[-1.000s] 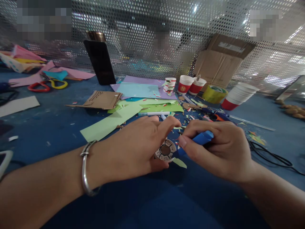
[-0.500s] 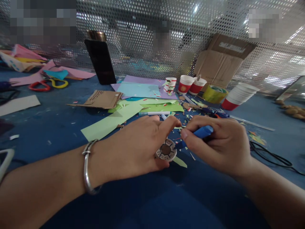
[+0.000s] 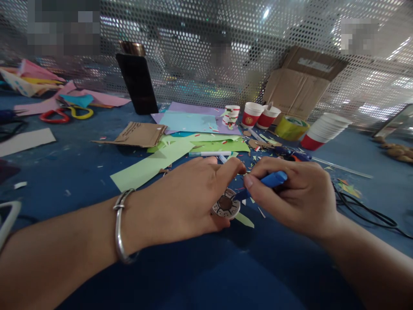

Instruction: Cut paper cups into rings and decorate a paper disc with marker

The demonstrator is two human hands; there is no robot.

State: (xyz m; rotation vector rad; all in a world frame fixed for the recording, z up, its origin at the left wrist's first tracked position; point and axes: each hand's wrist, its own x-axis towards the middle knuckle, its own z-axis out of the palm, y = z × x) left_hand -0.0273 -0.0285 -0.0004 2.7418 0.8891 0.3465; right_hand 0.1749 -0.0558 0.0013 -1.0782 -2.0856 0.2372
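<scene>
A small round white piece with a brown centre and dark petal-like lines sits between the thumb and fingers of my left hand. That hand is closed round its edge and hides part of its left side. My right hand pinches a blue marker, whose tip end reaches the drawn face of the round piece. A pale green paper scrap lies just beneath the piece, on the blue tabletop.
Behind my hands lie a light green strip, a white marker, folded cardboard and scattered scraps. Paper cups, tape and stacked cups stand farther back. Scissors lie left, a black cable right.
The marker's tip end has shifted slightly left across the round piece. My left hand keeps its hold almost unmoved.
</scene>
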